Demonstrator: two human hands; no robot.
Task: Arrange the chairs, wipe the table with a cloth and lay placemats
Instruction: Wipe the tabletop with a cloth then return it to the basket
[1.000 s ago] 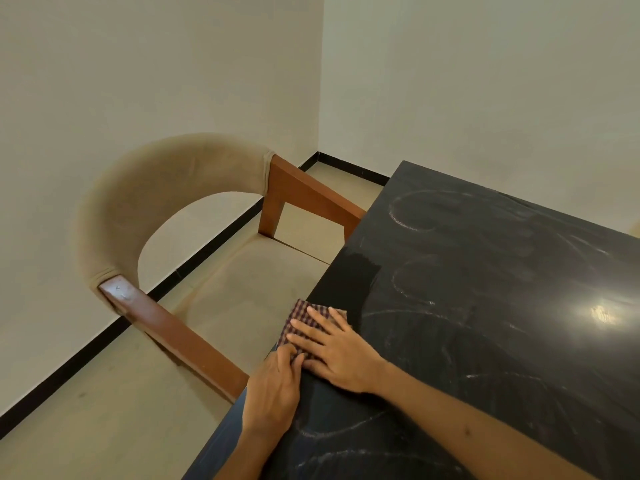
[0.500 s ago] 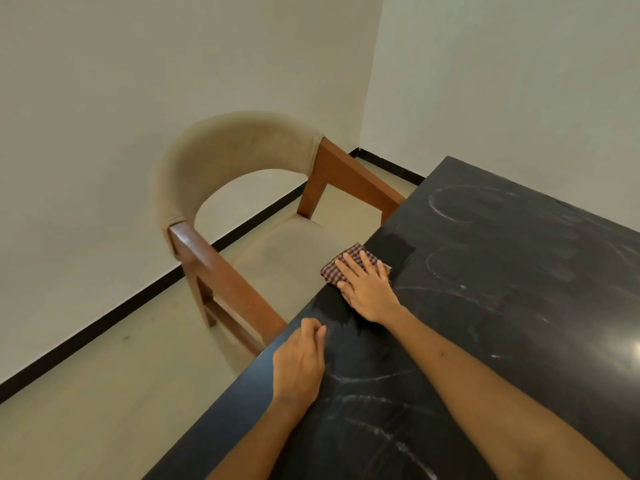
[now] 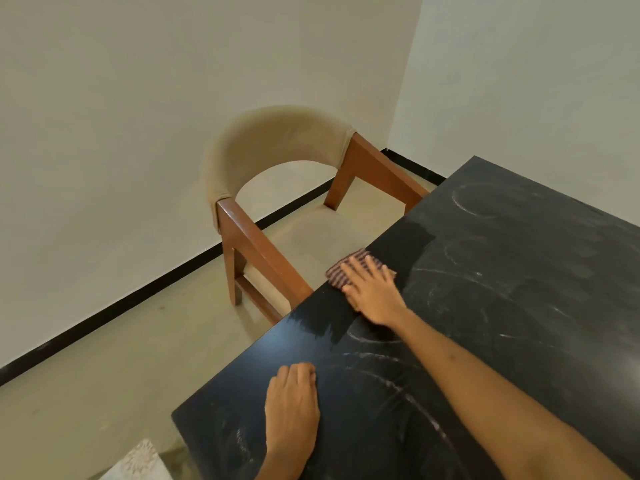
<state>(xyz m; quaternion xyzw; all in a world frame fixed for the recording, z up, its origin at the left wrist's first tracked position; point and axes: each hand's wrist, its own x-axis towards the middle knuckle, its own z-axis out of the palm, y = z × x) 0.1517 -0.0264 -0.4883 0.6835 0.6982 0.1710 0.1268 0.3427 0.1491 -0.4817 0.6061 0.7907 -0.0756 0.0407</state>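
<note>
Cloth point(image 3: 349, 271) was carried further along table point(image 3: 519, 306) edge by right hand point(image 3: 372, 294); left hand point(image 3: 292, 408) was left behind, apart. Right fingers were spread flat, pressing cloth at edge beside chair point(image 3: 277, 209). Left hand was laid flat on top, holding nothing. Cloth judged soft, light, limp: best pressed under palm, not pinched.
</note>
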